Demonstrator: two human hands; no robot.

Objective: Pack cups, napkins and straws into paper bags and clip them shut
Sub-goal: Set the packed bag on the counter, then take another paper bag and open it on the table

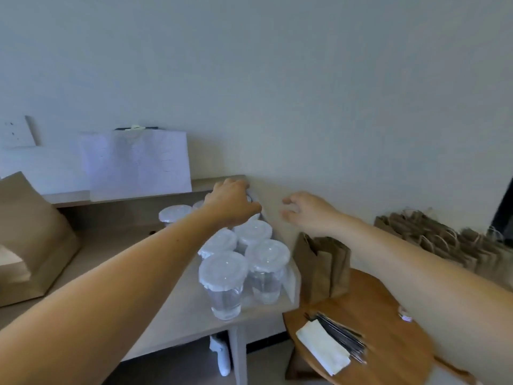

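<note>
Several clear plastic cups (223, 282) with white lids stand bunched on the grey table (155, 309). My left hand (230, 202) reaches over them and curls down around the lid of a rear cup (252, 196), which it mostly hides. My right hand (308, 212) hovers beside it near the wall, fingers loosely spread and holding nothing. A few folded brown paper bags (324, 262) stand on the round wooden table (394, 354). A white napkin (322, 350) and thin dark straws (342, 333) lie on that table.
A pile of handled paper bags (444, 240) lies along the wall on the right. A large brown bag (30, 240) sits at the left of the grey table. A white sheet on a clipboard (138, 162) leans on the back ledge.
</note>
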